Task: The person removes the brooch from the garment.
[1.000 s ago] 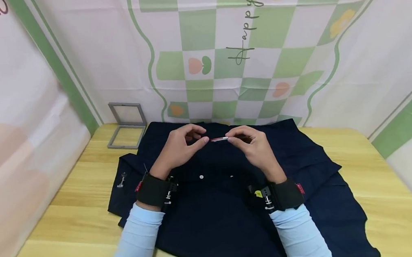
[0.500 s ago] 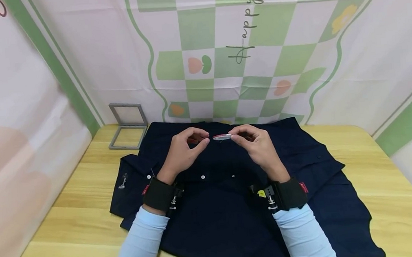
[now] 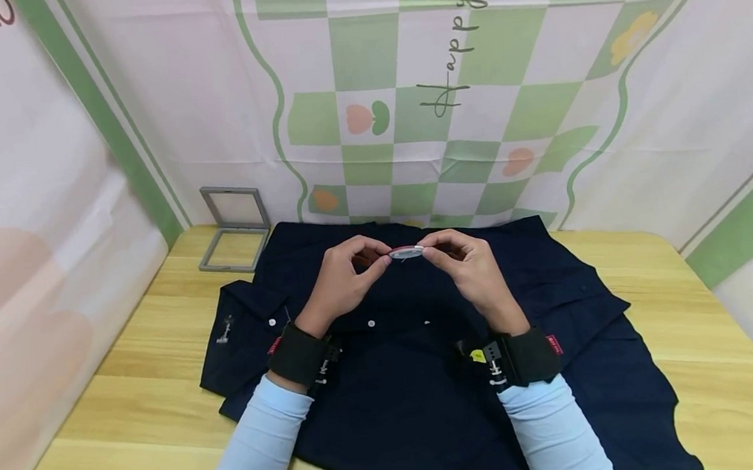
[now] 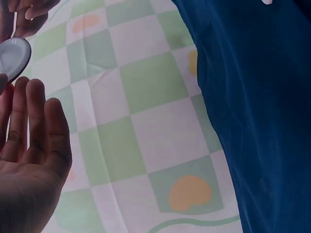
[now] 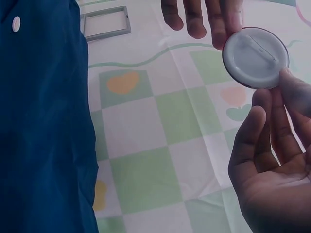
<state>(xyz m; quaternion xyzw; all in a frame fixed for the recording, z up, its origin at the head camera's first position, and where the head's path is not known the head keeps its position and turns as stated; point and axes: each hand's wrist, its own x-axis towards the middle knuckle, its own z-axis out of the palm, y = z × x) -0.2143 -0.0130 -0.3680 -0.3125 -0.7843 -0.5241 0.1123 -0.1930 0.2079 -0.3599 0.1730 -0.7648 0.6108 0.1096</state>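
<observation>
A round pin badge (image 3: 406, 252) with a red edge is held up between both hands, above a dark navy shirt (image 3: 392, 413). Its pale back, with a thin pin across it, faces the right wrist camera. My left hand (image 3: 345, 276) pinches its left edge between thumb and fingertips. On the opposite edge, my right hand (image 3: 475, 270) grips it the same way; in the right wrist view the thumb of the right hand (image 5: 279, 170) lies on the rim. The shirt lies spread on the table, with small white buttons (image 3: 371, 323) showing.
A grey hinged frame (image 3: 234, 268) stands half-raised at the back left of the wooden table (image 3: 112, 437). A small silvery figure (image 3: 225, 330) marks the shirt's left part. Patterned cloth (image 3: 361, 64) hangs closely behind the table and at both sides.
My left hand has moved right and now takes hold of the badge's left edge; half a second ago a gap lay between them. The badge has tilted, showing more of its back.
</observation>
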